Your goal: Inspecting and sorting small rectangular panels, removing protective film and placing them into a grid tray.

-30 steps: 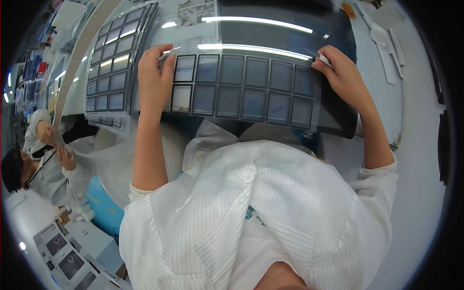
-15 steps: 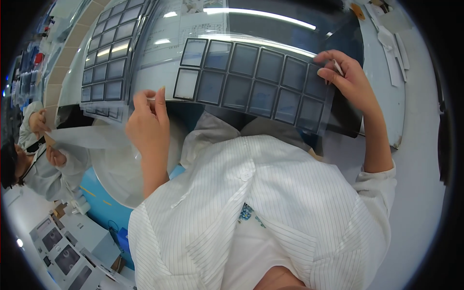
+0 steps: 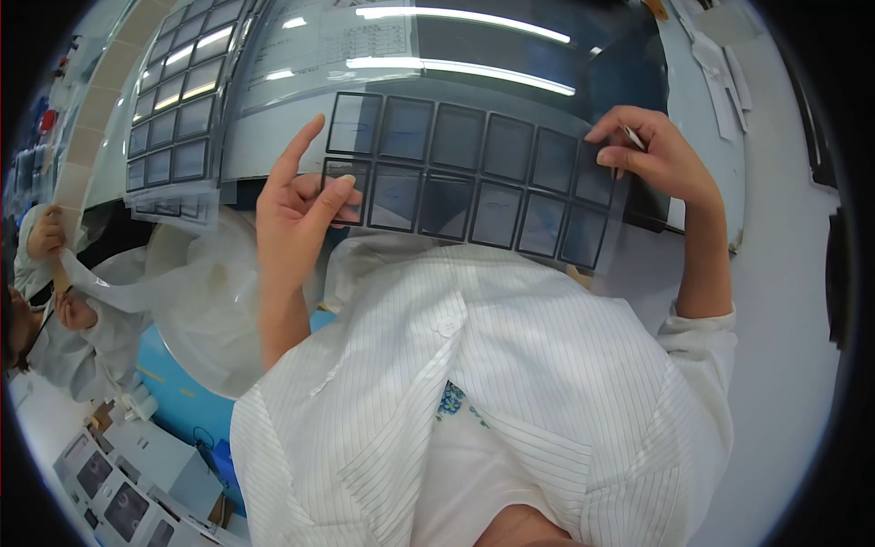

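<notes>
A clear sheet [image 3: 492, 173] with two rows of black-framed rectangular panels hangs tilted in front of me, off the near edge of the table. My left hand [image 3: 305, 187] grips its left end, thumb on the front of the lower corner panel, fingers seen through behind it, index finger pointing up. At the upper right end, my right hand [image 3: 652, 150] pinches the sheet between thumb and fingers. A small, pale, pointed tool [image 3: 633, 137] is tucked in that same hand; its kind is unclear.
Similar framed sheets [image 3: 182, 118] lie stacked at the table's left. The glossy tabletop [image 3: 492, 46] reflects ceiling lights over a printed paper. Below left stands a large white tub [image 3: 210, 301] with a translucent liner. A co-worker [image 3: 64, 310] handles translucent film at far left. White strips [image 3: 720, 73] lie at right.
My left hand has moved right and taken hold of the sheet's left end. The sheet's left end has dropped slightly towards me. My right hand keeps its pinch.
</notes>
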### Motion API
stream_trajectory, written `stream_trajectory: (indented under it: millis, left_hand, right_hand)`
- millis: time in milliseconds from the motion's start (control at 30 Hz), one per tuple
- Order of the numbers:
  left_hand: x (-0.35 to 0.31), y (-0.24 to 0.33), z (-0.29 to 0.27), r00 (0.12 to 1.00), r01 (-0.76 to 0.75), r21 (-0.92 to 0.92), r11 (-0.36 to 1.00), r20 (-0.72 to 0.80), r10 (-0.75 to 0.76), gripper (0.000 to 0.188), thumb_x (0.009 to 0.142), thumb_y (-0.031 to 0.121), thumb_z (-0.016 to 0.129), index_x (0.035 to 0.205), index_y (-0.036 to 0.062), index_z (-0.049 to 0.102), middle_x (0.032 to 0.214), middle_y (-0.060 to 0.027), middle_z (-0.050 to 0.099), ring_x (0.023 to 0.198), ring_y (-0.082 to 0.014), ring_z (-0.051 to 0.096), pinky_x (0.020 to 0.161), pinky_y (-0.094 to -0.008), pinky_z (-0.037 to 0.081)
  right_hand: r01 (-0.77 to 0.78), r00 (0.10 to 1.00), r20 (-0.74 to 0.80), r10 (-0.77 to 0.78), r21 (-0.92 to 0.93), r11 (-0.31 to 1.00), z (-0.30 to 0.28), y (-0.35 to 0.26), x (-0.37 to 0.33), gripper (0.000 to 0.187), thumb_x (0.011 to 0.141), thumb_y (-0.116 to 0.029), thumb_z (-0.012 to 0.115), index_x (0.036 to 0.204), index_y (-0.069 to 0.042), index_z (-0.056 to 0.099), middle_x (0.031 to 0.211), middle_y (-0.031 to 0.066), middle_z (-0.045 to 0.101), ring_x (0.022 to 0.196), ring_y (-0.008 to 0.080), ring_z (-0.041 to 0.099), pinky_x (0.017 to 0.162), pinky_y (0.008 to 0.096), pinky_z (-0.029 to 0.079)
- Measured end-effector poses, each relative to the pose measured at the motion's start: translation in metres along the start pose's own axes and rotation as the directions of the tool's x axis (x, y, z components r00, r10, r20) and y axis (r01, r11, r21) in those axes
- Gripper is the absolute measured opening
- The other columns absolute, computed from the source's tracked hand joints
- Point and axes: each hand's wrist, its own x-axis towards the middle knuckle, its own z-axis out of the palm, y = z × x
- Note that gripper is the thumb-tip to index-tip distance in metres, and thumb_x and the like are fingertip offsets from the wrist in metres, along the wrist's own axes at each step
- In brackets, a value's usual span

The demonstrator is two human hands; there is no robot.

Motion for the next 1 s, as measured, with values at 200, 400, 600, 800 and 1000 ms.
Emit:
stream_trajectory:
  millis: [200,400,600,800,1000]
  left_hand:
    - [-0.002,0.000,-0.008,0.992,0.070,-0.032,0.997,0.112,-0.066,0.062,0.088,0.002,0.060,0.144,0.0068,0.036,0.073,-0.0045,0.065,0.064,-0.0071,0.060,0.062,-0.0206,0.052]
    - [0.000,0.012,-0.016,0.971,0.142,0.002,0.990,0.195,-0.139,0.060,0.090,0.004,0.057,0.146,0.0101,0.035,0.075,-0.0061,0.064,0.064,-0.0079,0.060,0.061,-0.0215,0.052]
    - [0.009,0.002,-0.027,0.937,0.144,-0.050,0.988,0.327,-0.120,0.061,0.089,0.004,0.058,0.145,0.0088,0.036,0.075,-0.0067,0.066,0.065,-0.0091,0.062,0.061,-0.0214,0.052]
    - [0.010,0.000,-0.035,0.911,0.218,-0.127,0.968,0.381,-0.156,0.063,0.087,0.005,0.063,0.144,0.0085,0.037,0.077,-0.0088,0.068,0.069,-0.0114,0.066,0.065,-0.0221,0.053]
    - [0.010,0.001,-0.034,0.907,0.238,-0.162,0.958,0.391,-0.159,0.062,0.087,0.004,0.063,0.144,0.0091,0.038,0.076,-0.0075,0.068,0.070,-0.0111,0.067,0.064,-0.0220,0.053]
  right_hand:
    - [0.062,0.856,-0.480,-0.189,-0.268,0.961,0.019,-0.016,0.006,0.020,0.093,-0.022,0.061,0.100,-0.003,0.063,0.070,-0.0020,0.047,0.066,0.0068,0.043,0.063,0.0221,0.038]
    - [0.342,0.834,-0.286,-0.471,-0.402,0.849,0.080,-0.063,0.020,0.017,0.093,-0.010,0.057,0.107,-0.004,0.065,0.081,0.0015,0.052,0.071,0.0121,0.048,0.064,0.0245,0.040]
    - [0.502,0.741,-0.136,-0.657,-0.538,0.677,0.118,-0.089,0.052,0.023,0.082,-0.003,0.068,0.104,-0.007,0.068,0.077,0.0046,0.054,0.063,0.0161,0.054,0.054,0.0277,0.043]
    - [0.562,0.696,-0.042,-0.716,-0.588,0.581,0.136,-0.106,0.073,0.021,0.079,-0.004,0.069,0.100,-0.009,0.068,0.075,0.0041,0.054,0.060,0.0180,0.055,0.052,0.0286,0.044]
    - [0.581,0.676,-0.013,-0.737,-0.606,0.544,0.148,-0.112,0.088,0.021,0.078,-0.005,0.069,0.099,-0.009,0.068,0.076,0.0039,0.055,0.062,0.0188,0.057,0.053,0.0295,0.045]
